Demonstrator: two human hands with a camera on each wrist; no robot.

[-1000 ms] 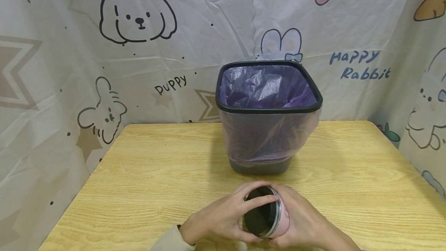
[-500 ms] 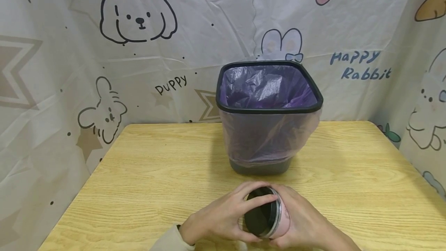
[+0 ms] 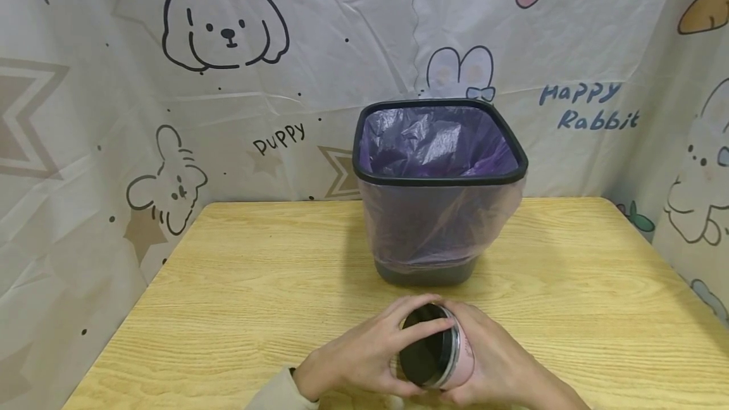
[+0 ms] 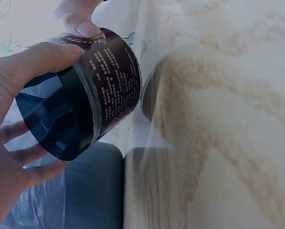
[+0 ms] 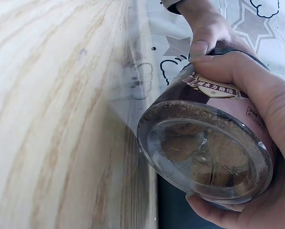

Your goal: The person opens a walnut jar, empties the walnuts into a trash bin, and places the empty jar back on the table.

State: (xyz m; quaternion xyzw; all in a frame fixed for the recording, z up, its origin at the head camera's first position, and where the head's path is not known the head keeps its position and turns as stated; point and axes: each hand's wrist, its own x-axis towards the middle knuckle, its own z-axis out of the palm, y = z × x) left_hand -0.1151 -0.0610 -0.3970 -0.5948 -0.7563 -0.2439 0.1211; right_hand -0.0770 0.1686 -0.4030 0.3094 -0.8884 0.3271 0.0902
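A plastic jar [image 3: 465, 359] with a black lid [image 3: 420, 359] lies tilted between both hands, close over the wooden table, its lid end facing left. My left hand [image 3: 370, 348] grips the lid, fingers and thumb spread round its edge. The right hand [image 3: 501, 356] wraps round the jar's body, over its pink side. In the left wrist view the jar's label [image 4: 116, 71] shows maroon with pale printed lines. Through the jar's clear base [image 5: 214, 183], the right wrist view shows brown pieces [image 5: 180, 145] inside.
Behind the hands stands a dark bin [image 3: 424, 276] lined with a purple plastic bag [image 3: 438, 220]. It rests on the wooden table [image 3: 256, 283]. A pale curtain [image 3: 342, 81] with cartoon drawings hangs along the back and both sides.
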